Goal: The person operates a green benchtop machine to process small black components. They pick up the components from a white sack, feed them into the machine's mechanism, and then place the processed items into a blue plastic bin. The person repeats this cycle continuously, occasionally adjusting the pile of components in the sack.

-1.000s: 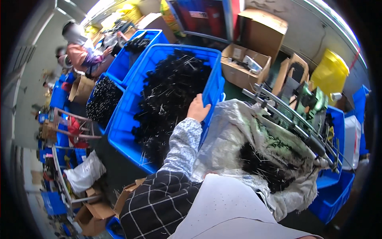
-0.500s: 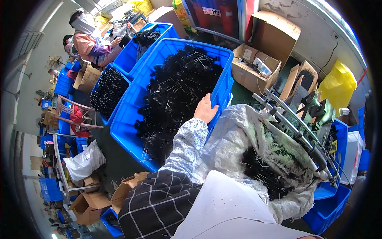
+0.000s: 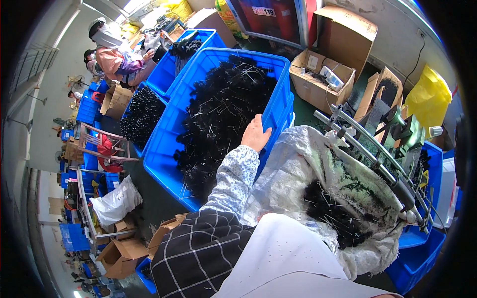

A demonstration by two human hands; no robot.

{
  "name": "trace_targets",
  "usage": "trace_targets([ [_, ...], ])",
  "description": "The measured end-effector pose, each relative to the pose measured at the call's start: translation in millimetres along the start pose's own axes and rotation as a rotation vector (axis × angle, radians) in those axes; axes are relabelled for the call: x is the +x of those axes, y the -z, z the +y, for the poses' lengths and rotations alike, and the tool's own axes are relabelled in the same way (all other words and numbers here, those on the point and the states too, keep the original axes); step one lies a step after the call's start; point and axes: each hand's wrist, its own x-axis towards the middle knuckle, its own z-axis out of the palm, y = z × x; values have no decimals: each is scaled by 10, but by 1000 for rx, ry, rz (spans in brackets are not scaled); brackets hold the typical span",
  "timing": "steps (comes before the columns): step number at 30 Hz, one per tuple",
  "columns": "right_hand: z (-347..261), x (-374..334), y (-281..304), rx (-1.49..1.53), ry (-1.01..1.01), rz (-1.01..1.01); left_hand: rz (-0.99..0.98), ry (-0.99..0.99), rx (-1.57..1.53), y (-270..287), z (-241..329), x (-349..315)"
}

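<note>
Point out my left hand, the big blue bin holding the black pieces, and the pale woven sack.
Left hand (image 3: 255, 135): head view, on the back of the hand.
Blue bin (image 3: 173, 128): head view, on its bare inner left wall.
Woven sack (image 3: 284, 169): head view, on its fabric, left of the dark patch.

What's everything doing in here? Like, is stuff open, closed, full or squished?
Large blue plastic bin: open, heaped.
Black bristly pieces with thin wire ends: piled loosely inside.
Left hand: at the bin's right rim.
Whitish woven sack: open, crumpled, dark pieces inside.
Brown cardboard box by the wall: open, things inside.
White bag at left: slumped; contents hidden.
</note>
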Motion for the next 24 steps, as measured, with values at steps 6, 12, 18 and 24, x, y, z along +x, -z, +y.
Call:
trace_targets([
  [6,-29,25,13,-9,-7,6,10,-27,-9,-17,-7,-7],
  [12,-130,67,-32,-24,-15,-8,47,-71,-15,-38,-50,-36],
  [18,-223,98,99,-45,-32,-17,44,-56,-16,37,-17,-146],
  [24,-248,67,249,-75,-53,-31,30,-59,1,114,34,-237],
])
